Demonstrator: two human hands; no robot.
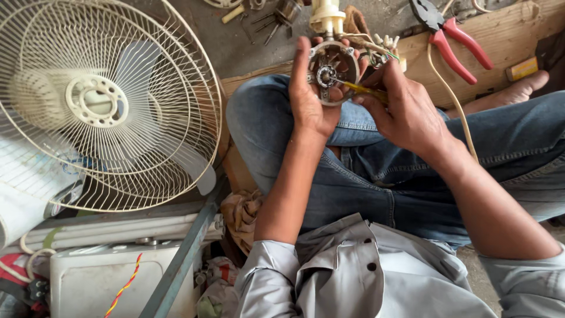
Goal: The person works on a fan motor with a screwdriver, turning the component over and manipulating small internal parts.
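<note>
My left hand [310,97] grips a round metal fan motor [332,69] from its left side, over my crossed legs in blue jeans. A cream plastic part [326,16] sticks up from the motor's far end, and coloured wires [384,50] trail off to its right. My right hand [406,112] holds a thin yellow-handled tool [366,90] whose tip points into the motor's centre.
A cream fan with wire guard and blades [100,103] lies at the left. Red-handled pliers [453,38] rest on a wooden board [506,29] at the top right. A cream cable [453,100] crosses my right knee. Small tools [268,20] lie on the floor beyond. A white casing [106,277] sits lower left.
</note>
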